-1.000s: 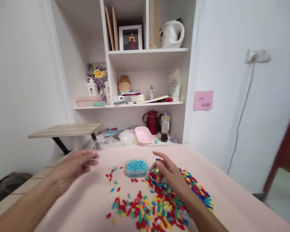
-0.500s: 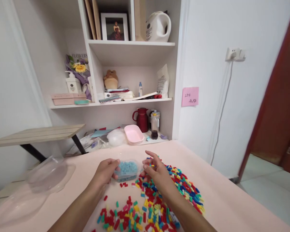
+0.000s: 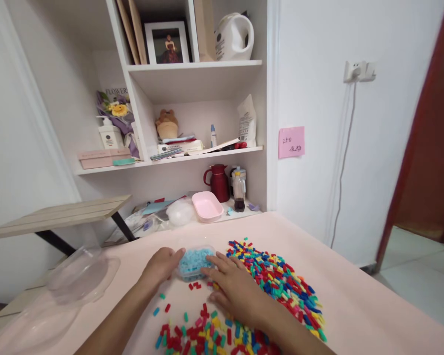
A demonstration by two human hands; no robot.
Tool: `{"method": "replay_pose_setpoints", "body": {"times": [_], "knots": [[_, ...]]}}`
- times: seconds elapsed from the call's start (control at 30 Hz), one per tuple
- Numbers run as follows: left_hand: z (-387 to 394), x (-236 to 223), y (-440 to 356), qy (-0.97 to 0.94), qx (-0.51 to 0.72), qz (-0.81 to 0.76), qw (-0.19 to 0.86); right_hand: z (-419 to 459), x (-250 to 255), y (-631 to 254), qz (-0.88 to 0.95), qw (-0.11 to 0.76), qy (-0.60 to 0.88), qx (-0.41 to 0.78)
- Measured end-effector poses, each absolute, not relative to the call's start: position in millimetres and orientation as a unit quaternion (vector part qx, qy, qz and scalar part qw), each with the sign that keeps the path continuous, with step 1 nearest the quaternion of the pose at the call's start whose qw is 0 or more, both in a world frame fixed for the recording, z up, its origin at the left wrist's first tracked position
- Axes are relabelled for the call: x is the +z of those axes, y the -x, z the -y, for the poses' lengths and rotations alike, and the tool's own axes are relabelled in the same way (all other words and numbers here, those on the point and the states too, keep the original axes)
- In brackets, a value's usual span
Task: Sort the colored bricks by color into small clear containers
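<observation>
My left hand (image 3: 163,264) is closed on the left side of a clear plastic box (image 3: 188,277) filled with small light blue pieces (image 3: 194,260). The box sits on the pink tabletop, a few red bricks just in front of it. At its right edge, my right hand (image 3: 231,286) lies palm down with fingers stretched toward the box; whether the fingertips touch the rim I cannot tell. To the right of and below this hand spreads a pile of small multicoloured toy bricks (image 3: 277,276), partly covered by my right forearm.
Clear plastic lids or trays (image 3: 79,273) lie at the left, beside a raised wooden board (image 3: 59,214) on dark legs. Behind the table, a pink basin (image 3: 207,206), a dark red jug (image 3: 219,183) and a bottle (image 3: 239,192) stand on the lowest shelf.
My right hand has turned palm down and come left to the box's right edge. My left hand keeps its hold on the box. The view has shifted slightly.
</observation>
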State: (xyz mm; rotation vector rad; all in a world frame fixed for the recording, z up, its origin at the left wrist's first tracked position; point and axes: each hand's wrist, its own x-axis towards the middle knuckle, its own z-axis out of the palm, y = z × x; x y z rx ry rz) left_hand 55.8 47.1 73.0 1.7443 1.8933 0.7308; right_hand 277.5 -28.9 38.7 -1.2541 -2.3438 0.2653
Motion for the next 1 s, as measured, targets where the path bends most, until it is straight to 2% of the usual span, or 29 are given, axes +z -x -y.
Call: {"method": "replay_pose_setpoints", "body": {"times": [0.2, 0.33, 0.5, 0.67, 0.8, 0.9, 1.0], "knots": [[-44.6, 66.5, -47.9, -0.657, 0.156, -0.701, 0.229, 25.1, 38.0, -278.9, 0.836, 0.265, 0.475, 0.073], [-46.9, 63.1, -45.6, -0.671, 0.124, -0.695, 0.226, 21.7, 33.5, -279.1, 0.834, 0.270, 0.477, 0.064], [-56.1, 62.5, -38.9, -0.707, 0.175, -0.661, 0.177, 20.2, 34.0, -278.6, 0.840, 0.264, 0.471, 0.040], [-63.3, 43.8, -42.5, -0.725, 0.259, -0.614, 0.174, 21.3, 34.4, -276.8, 0.842, 0.272, 0.464, 0.041], [-69.1, 30.8, -45.9, -0.726, 0.288, -0.594, 0.192, 18.7, 31.6, -277.4, 0.825, 0.322, 0.460, 0.056], [-71.5, 30.3, -47.3, -0.751, 0.281, -0.557, 0.214, 14.8, 30.7, -279.2, 0.791, 0.380, 0.470, 0.090], [-70.6, 34.6, -49.0, -0.776, 0.268, -0.525, 0.224, 11.3, 30.3, -281.5, 0.763, 0.402, 0.491, 0.125]]}}
